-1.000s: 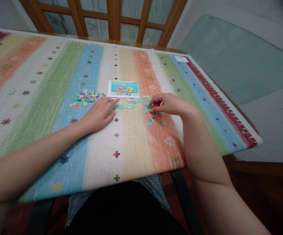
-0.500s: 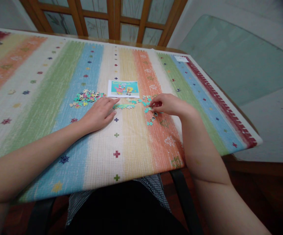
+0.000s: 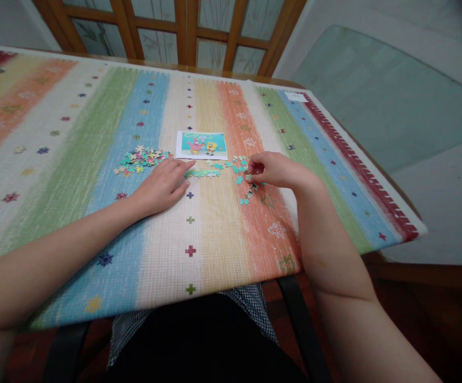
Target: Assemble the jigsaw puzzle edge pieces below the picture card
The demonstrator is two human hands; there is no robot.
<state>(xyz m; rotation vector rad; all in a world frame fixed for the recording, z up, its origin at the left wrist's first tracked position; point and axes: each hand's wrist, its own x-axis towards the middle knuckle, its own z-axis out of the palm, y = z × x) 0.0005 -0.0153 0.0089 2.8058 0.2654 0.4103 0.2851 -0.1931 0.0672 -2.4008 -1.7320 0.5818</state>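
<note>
With the clock centred on the joined strip of puzzle pieces (image 3: 204,174), you sit at six o'clock, your dark-clad lap (image 3: 207,340) below the edge of a striped tablecloth (image 3: 223,239). Toward four o'clock lies a small teal piece (image 3: 244,201), nearest to you of the ones set out.

Your left hand (image 3: 167,185) rests at nine o'clock, fingers loosely spread and pinching nothing, forefinger and thumb on either side of the strip's left end, perhaps to steady it. Your right hand (image 3: 274,169) arches in at three o'clock, thumb and fingertips close together around what looks like one puzzle piece (image 3: 248,177); so fine a grip suits something this thin. Loose pieces (image 3: 239,166) lie just beside those fingertips, spread out, probably so each shape can be told apart.

Toward ten o'clock, a heaped pile (image 3: 145,158) sits beyond your left hand, seemingly kept apart from the spread ones. At twelve, a cartoon picture card (image 3: 202,146) lies face up, probably placed for easy viewing. Farthest off stand wood-framed glass doors (image 3: 187,32).
</note>
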